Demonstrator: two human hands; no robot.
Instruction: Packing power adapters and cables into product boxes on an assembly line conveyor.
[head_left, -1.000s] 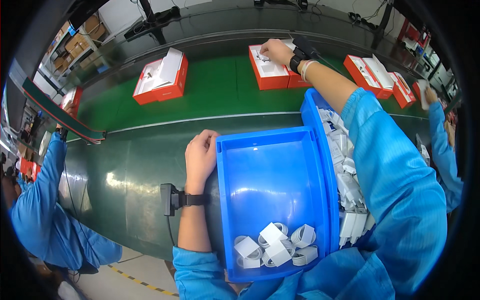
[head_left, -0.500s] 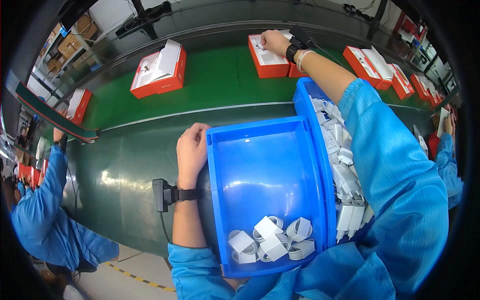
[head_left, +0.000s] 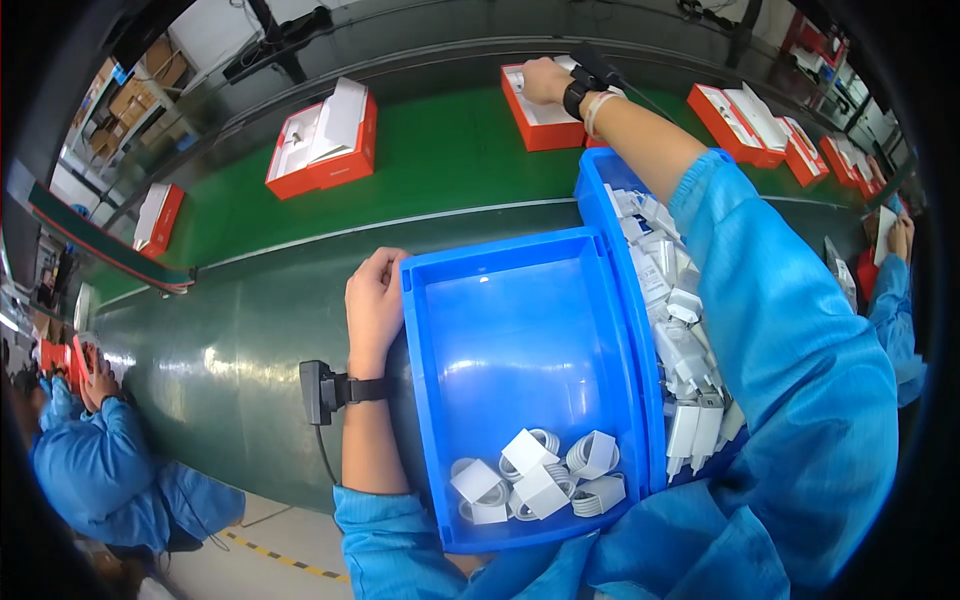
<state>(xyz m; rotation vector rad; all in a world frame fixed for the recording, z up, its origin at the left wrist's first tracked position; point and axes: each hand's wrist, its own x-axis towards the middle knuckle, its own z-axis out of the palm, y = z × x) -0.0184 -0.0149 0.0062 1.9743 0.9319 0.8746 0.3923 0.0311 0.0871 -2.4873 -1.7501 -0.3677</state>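
Observation:
My left hand lies with curled fingers against the left rim of a shallow blue bin; whether anything is inside the fingers is hidden. Several coiled white cables with white paper wraps are at the near end of that bin. My right hand reaches over the far side of the bins into an open red-and-white box, its fingers bent down and partly hidden. Under my right forearm stands a second blue bin, filled with white power adapters.
Other open red boxes stand along the green belt, one to the left and several to the right. A co-worker in blue is at the far left, another at the right edge.
The red boxes have shifted slightly right relative to the blue bins. My right hand stays at its box. The left co-worker's hand has left the leftmost box and moved down to a red item.

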